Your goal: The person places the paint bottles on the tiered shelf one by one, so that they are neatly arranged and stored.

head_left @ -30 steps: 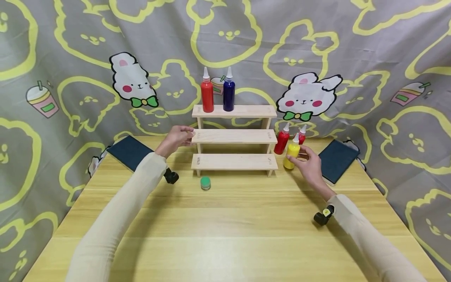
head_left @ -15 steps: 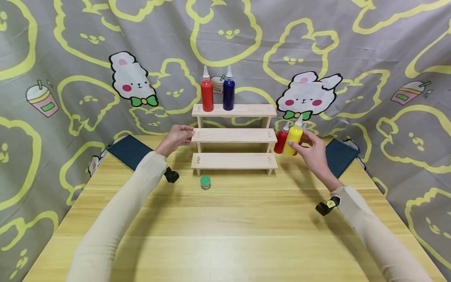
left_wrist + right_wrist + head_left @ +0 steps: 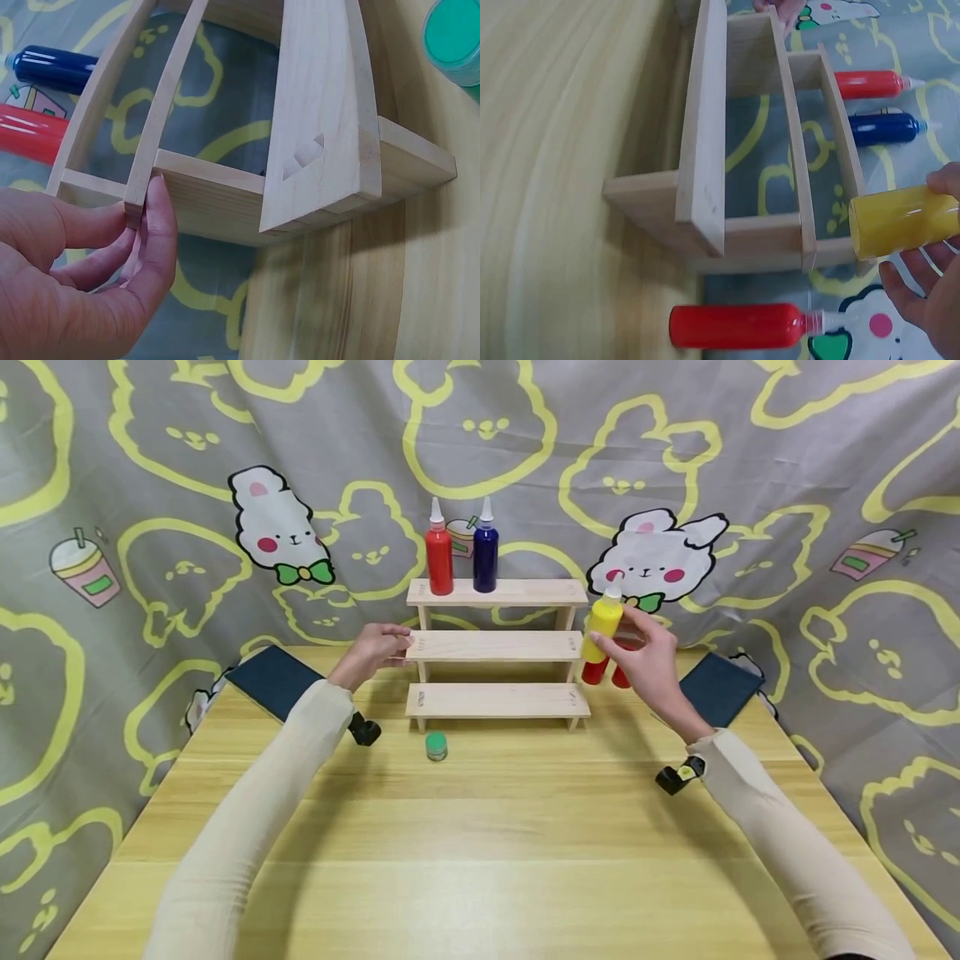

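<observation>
My right hand [image 3: 647, 653] grips a yellow squeeze bottle [image 3: 603, 622] with a white nozzle, held up and slightly tilted beside the right end of a three-tier wooden shelf [image 3: 498, 646]. At the shelf's left end my left hand [image 3: 97, 270] pinches the end of the middle board between thumb and fingers. A red bottle [image 3: 441, 560] and a dark blue bottle [image 3: 485, 560] stand upright on the top board. On the table right of the shelf, another red bottle [image 3: 735, 326] stands, with a further red bottle [image 3: 622, 670] partly hidden behind my right hand.
A small jar with a green lid [image 3: 436, 746] stands in front of the shelf's left side. Dark flat pads lie on the table, one at the left [image 3: 276, 680] and one at the right [image 3: 722, 688]. A patterned curtain [image 3: 517, 460] hangs behind the shelf.
My right hand has lifted the yellow bottle off the table and carried it up and left, toward the shelf's right end. The left hand stays on the middle board.
</observation>
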`<act>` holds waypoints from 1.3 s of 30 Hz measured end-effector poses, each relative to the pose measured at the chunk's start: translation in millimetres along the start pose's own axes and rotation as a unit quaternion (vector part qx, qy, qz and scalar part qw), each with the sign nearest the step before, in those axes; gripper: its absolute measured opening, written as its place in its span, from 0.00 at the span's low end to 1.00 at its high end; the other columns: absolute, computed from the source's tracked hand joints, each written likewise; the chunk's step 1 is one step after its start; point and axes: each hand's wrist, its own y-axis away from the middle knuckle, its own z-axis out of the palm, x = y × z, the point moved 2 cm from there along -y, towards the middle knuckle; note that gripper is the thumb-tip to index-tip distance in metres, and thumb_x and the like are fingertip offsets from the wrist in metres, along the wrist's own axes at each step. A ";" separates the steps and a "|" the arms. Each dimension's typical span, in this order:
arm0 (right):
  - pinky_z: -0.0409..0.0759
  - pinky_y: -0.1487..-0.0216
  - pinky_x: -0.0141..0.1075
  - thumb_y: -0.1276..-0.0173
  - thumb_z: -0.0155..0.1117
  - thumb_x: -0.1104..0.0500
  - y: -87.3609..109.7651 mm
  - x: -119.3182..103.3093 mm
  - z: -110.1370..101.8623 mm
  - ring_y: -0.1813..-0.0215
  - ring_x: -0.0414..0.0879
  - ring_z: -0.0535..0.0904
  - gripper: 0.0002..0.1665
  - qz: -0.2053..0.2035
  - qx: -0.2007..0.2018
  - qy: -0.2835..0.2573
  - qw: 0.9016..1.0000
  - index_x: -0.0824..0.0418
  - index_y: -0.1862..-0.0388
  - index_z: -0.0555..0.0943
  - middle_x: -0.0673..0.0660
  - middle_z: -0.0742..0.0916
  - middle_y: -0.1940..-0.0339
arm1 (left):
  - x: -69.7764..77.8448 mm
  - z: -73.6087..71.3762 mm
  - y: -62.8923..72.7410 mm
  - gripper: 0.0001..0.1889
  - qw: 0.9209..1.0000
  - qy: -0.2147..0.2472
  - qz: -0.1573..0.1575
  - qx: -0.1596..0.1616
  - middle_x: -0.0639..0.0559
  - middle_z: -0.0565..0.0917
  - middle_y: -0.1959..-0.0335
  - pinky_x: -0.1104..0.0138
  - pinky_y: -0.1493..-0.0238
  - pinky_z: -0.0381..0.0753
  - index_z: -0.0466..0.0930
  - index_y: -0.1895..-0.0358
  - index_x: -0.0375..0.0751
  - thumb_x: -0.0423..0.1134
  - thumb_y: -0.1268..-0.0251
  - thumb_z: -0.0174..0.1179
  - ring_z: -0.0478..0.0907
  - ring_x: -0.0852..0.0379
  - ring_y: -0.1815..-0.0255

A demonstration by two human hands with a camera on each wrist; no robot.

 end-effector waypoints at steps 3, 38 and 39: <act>0.86 0.43 0.26 0.31 0.77 0.58 -6.4 -3.3 6.1 0.50 0.34 0.84 0.29 0.003 0.005 -0.003 1.000 0.61 0.32 0.81 0.61 0.87 0.43 | -0.9 -1.6 -1.5 0.24 1.000 0.010 -0.007 -0.005 0.42 0.77 0.42 0.66 0.46 0.90 0.70 0.26 0.31 0.34 0.18 0.55 0.77 0.54 0.54; 0.80 0.36 0.35 0.32 0.77 0.59 -98.3 -15.2 73.7 0.45 0.47 0.80 0.32 0.047 0.079 -0.129 0.987 0.62 0.30 0.80 0.63 0.85 0.39 | 6.6 -5.1 5.7 0.25 0.999 0.014 -0.020 -0.035 0.44 0.76 0.49 0.70 0.49 0.90 0.66 0.26 0.25 0.31 0.20 0.57 0.79 0.60 0.64; 0.80 0.35 0.36 0.31 0.77 0.58 -99.5 -15.2 76.1 0.44 0.48 0.80 0.32 0.048 0.079 -0.126 0.988 0.62 0.30 0.79 0.63 0.85 0.39 | 6.6 -4.6 6.3 0.25 0.999 0.012 -0.018 -0.033 0.44 0.76 0.49 0.69 0.48 0.90 0.66 0.26 0.25 0.31 0.20 0.57 0.79 0.60 0.64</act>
